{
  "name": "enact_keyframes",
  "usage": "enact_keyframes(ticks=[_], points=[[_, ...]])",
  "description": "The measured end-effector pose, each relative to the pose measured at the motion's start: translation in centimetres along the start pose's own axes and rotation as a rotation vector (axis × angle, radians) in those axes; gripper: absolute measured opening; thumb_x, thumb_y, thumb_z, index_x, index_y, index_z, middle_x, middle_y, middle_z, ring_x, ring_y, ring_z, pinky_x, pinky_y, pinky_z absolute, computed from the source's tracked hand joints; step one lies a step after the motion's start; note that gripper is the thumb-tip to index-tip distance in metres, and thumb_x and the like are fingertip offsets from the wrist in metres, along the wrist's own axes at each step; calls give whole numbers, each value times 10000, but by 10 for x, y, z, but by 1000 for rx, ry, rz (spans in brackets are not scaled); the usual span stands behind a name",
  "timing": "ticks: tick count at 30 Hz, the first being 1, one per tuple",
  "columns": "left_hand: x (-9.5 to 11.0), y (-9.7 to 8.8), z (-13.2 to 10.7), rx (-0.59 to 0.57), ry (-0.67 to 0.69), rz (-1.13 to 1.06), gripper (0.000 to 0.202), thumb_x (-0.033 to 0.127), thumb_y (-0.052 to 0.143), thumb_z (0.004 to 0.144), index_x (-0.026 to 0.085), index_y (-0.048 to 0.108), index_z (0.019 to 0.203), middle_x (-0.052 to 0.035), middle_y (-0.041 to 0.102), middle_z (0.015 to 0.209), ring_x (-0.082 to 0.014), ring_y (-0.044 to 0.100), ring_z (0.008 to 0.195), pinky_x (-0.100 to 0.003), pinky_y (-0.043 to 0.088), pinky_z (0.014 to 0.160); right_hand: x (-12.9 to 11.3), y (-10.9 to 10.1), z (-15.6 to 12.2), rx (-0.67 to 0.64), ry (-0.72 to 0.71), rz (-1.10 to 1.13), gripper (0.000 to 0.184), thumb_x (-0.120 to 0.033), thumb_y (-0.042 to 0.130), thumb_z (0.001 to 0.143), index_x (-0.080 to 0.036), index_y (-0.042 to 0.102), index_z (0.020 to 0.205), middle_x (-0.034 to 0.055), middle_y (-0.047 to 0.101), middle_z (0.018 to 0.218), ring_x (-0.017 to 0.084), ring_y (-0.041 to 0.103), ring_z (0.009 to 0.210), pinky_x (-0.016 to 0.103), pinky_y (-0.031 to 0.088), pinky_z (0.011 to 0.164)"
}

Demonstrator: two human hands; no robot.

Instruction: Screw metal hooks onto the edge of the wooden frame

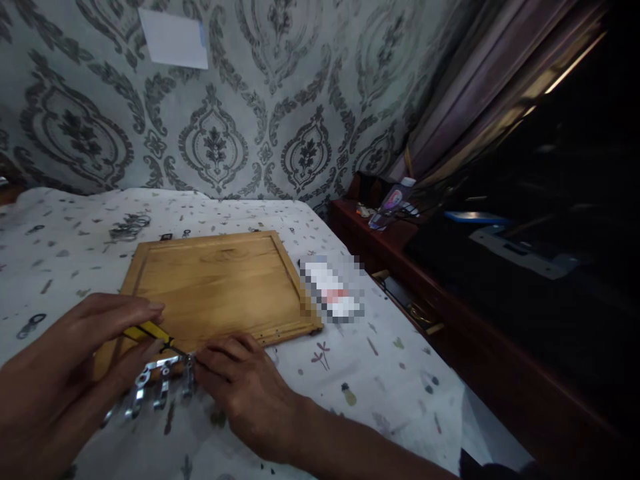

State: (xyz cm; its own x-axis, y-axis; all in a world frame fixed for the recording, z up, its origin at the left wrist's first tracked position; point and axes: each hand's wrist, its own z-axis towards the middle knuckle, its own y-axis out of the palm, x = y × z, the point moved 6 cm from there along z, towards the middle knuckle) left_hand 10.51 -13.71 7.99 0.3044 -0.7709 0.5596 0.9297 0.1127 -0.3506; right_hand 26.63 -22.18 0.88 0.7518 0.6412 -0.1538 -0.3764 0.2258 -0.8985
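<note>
My left hand (100,340) is closed around the yellow-and-black handle of a screwdriver (149,331). Its shaft points right and down to the right end of a shiny metal hook rail (165,362). Several hooks hang from this rail along the near edge of a wooden board (215,287), which lies flat with a raised frame. My right hand (250,387) has its fingers bent and pressed together at the rail's right end, beside the screwdriver tip. Whether a screw sits under the tip is too small to tell.
The board rests on a white patterned sheet (370,373). Beyond it lies a bunch of metal pieces (129,227). A blurred-out white item (330,290) is right of the board. A dark red wooden ledge (450,313) with a bottle (395,200) runs along the right.
</note>
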Motion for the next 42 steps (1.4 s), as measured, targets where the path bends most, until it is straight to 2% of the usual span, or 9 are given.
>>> enact_keyframes(ticks=[2, 5, 7, 8, 11, 14, 23, 34, 42], points=[[7, -1, 1, -94, 45, 89, 388, 318, 851, 673, 389, 749, 1040, 28, 707, 967, -189, 641, 805, -332, 518, 671, 0, -1, 0, 29, -1, -3, 253, -158, 509, 978, -104, 610, 1203, 74, 674, 1274, 198, 509, 1219, 372, 399, 1055], [22, -4, 5, -79, 159, 67, 416, 199, 806, 729, 359, 720, 1104, 12, 672, 964, -157, 604, 777, -304, 496, 614, -1, -3, 1, 80, -13, 9, 230, -149, 529, 971, -89, 635, 1166, 90, 695, 1236, 211, 539, 1200, 379, 416, 1048], [33, 0, 6, -118, 242, -6, 452, 109, 763, 758, 316, 695, 1155, 6, 675, 955, -138, 611, 799, -281, 530, 663, 0, -5, 2, 131, -19, 36, 221, -130, 562, 948, -92, 651, 1147, 93, 712, 1208, 223, 571, 1160, 392, 447, 1016], [37, 2, 7, -125, 245, -39, 474, 80, 748, 765, 296, 680, 1182, -4, 681, 967, -140, 619, 836, -276, 539, 687, 0, -7, 2, 170, -28, 40, 221, -103, 560, 939, -95, 659, 1136, 94, 720, 1195, 229, 584, 1144, 397, 461, 1001], [32, 7, 8, -129, 80, -112, 473, 79, 682, 833, 290, 614, 1250, -32, 663, 1101, -142, 652, 921, -267, 588, 743, 3, -8, 2, 210, -25, 46, 264, -32, 511, 925, -84, 673, 1127, 108, 733, 1170, 247, 607, 1114, 424, 494, 965], [30, 9, 6, -141, 14, -123, 416, 89, 669, 849, 262, 607, 1222, -41, 645, 1094, -143, 665, 947, -253, 606, 784, 3, -7, 2, 216, -58, 44, 343, 18, 459, 888, -83, 681, 1129, 127, 734, 1168, 266, 619, 1113, 457, 519, 933], [35, 11, 10, -148, 113, -121, 391, 105, 720, 822, 246, 600, 1166, -8, 608, 1000, -96, 592, 847, -208, 545, 699, 2, -11, 3, 233, -51, 30, 369, 25, 467, 848, -119, 697, 1099, 97, 743, 1162, 252, 643, 1098, 438, 529, 936], [40, 12, 12, -185, 81, -124, 385, 72, 644, 873, 243, 615, 1216, -29, 661, 1105, -130, 652, 969, -248, 593, 802, 4, -7, 2, 219, -49, 31, 369, 8, 482, 843, -112, 683, 1128, 116, 734, 1178, 262, 625, 1120, 455, 521, 936], [39, 16, 14, -203, 110, -110, 427, 71, 697, 832, 267, 612, 1201, -21, 629, 1086, -123, 588, 956, -232, 568, 740, 3, -7, 1, 207, -54, 30, 405, 27, 467, 834, -104, 684, 1150, 131, 731, 1178, 267, 613, 1148, 464, 513, 951]])
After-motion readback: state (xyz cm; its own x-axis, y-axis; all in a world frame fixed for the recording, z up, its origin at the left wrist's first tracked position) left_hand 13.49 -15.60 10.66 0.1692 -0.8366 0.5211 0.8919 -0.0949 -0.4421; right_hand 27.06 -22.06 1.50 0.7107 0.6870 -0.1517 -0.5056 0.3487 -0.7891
